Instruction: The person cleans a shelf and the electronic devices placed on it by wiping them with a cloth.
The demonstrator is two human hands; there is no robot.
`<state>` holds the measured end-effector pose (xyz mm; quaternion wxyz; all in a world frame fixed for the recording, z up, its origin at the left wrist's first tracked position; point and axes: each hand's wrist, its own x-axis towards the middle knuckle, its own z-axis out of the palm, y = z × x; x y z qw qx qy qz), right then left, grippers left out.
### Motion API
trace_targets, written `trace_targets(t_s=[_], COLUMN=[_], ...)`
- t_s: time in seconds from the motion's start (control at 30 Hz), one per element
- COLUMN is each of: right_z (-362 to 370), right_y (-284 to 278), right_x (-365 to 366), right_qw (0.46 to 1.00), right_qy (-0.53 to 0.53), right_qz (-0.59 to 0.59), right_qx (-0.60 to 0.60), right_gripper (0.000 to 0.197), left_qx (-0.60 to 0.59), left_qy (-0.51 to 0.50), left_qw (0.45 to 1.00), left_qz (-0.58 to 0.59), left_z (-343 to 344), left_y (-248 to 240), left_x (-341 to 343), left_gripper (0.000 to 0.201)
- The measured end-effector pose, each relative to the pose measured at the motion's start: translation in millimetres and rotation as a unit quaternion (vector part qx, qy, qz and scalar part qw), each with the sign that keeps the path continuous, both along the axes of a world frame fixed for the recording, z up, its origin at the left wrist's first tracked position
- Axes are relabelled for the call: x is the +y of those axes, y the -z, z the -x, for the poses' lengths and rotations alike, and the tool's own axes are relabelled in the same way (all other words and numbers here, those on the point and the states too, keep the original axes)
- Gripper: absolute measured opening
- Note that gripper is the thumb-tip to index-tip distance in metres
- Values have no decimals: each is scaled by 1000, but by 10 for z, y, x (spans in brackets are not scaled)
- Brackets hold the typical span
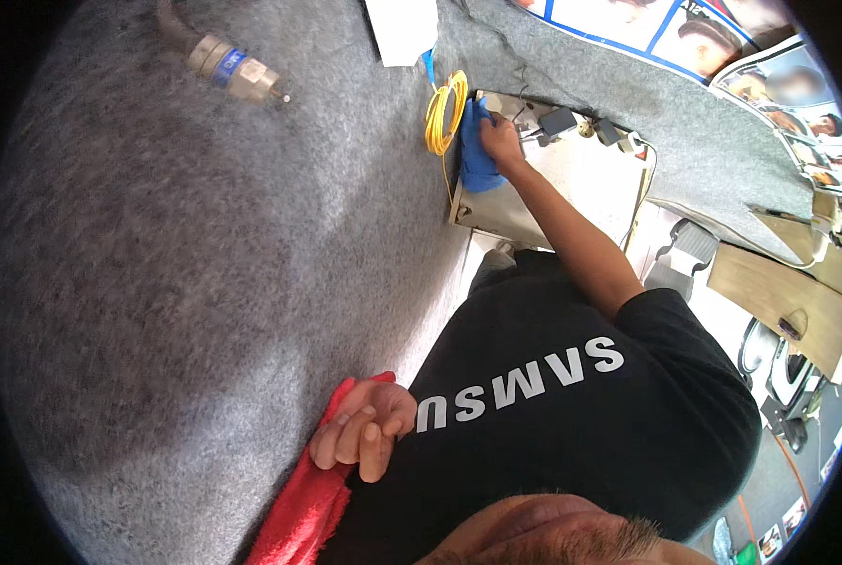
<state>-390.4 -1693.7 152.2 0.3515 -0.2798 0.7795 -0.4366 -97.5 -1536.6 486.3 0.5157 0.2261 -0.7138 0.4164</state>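
On a light metal box-like unit (543, 221), my right hand (504, 143) grips a bunched blue cloth (478, 169) at its near-left edge. My right arm reaches forward and to the left. My left hand (364, 435) is lower in the view, in front of my black shirt, its fingers curled in and nothing visible between them. A fuzzy red cloth (300, 507) lies along and behind that hand; my left forearm is hidden there. Beside the blue cloth hangs a coiled yellow cable (447, 113).
Dark power adapters (558, 122) are plugged in along the unit's far edge, with wires around them. A metal cable connector (242, 75) juts in at the upper left over a grey felt-like surface (157, 245). Brown furniture (769, 292) and a chair (686, 250) stand to the right.
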Motion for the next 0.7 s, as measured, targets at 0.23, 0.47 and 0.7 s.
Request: trace_targets(t_s=[0.23,0.47,0.7], right_z=[2,36,14], right_y=[100,-81,43], right_x=[-247,-276,-281], right_qw=[997,996,993], right_qy=[75,48,72], right_qz=[22,-9,47], right_qx=[30,72,83], right_gripper=[46,49,58], left_qx=[-9,-8,6], left_qy=[-3,-19,-8], left_qw=[1000,1000,1000], left_qz=[-1,-10,-10], left_z=[10,0,43], left_y=[-17,-12,-14], left_x=[1,36,1], left_gripper=[20,20,19])
